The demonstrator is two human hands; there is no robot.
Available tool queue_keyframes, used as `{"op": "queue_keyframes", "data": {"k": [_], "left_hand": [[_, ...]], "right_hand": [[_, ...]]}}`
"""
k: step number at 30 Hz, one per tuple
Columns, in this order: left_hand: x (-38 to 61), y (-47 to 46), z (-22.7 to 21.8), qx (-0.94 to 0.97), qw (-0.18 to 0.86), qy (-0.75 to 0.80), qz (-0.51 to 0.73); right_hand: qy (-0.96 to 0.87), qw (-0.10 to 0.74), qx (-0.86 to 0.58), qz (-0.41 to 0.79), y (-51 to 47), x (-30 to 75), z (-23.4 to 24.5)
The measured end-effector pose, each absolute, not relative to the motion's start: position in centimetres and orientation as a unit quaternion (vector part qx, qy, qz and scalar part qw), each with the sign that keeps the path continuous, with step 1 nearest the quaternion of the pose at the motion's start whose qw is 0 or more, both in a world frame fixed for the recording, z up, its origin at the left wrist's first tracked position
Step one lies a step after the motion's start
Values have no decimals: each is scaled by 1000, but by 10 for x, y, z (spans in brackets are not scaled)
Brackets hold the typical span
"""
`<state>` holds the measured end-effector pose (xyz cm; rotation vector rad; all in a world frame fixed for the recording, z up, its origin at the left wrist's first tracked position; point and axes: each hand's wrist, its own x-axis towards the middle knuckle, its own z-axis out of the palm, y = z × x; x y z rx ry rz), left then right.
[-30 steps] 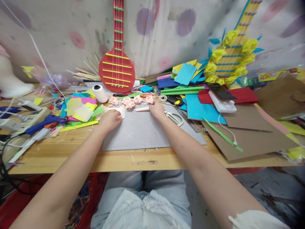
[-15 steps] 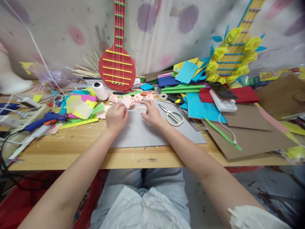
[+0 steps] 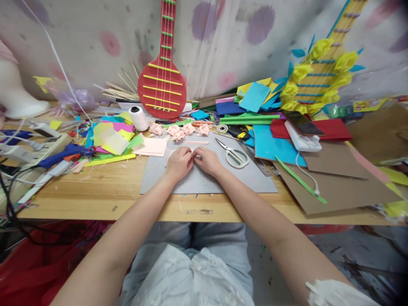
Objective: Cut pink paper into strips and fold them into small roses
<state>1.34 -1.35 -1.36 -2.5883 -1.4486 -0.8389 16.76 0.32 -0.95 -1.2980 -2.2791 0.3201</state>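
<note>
My left hand (image 3: 180, 163) and my right hand (image 3: 206, 160) meet over the grey cutting mat (image 3: 255, 182). The fingers of both are curled in and their tips come together; whatever lies between them is hidden. Just beyond the fingertips a thin pale pink strip (image 3: 196, 143) rests on the mat. Several pale pink crumpled paper flowers (image 3: 177, 132) sit in a row behind it. To the left of my left hand are pale pink paper sheets (image 3: 151, 146). Scissors with pale handles (image 3: 236, 158) lie to the right of my right hand.
A white thread spool (image 3: 139, 119) stands behind the pink sheets. A red paper lute (image 3: 162, 91) and a yellow one with paper flowers (image 3: 315, 80) lean at the back. Blue glue gun (image 3: 60, 155) and power strip (image 3: 54, 146) lie left; brown cardboard (image 3: 338, 182) lies right.
Both hands have come back towards me from near the pink flowers and drawn together, fingertips meeting over the mat. The pink sheets and flowers show more fully. The view has shifted slightly.
</note>
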Motion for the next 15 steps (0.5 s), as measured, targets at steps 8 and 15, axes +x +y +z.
{"op": "queue_keyframes", "data": {"k": [8, 15], "left_hand": [[-26, -10, -15, -791, -117, -532, -280], [-30, -10, -15, -761, -139, -560, -296]], "right_hand": [[-788, 276, -509, 210, 3, 193, -11], [-764, 271, -544, 217, 0, 200, -8]]}}
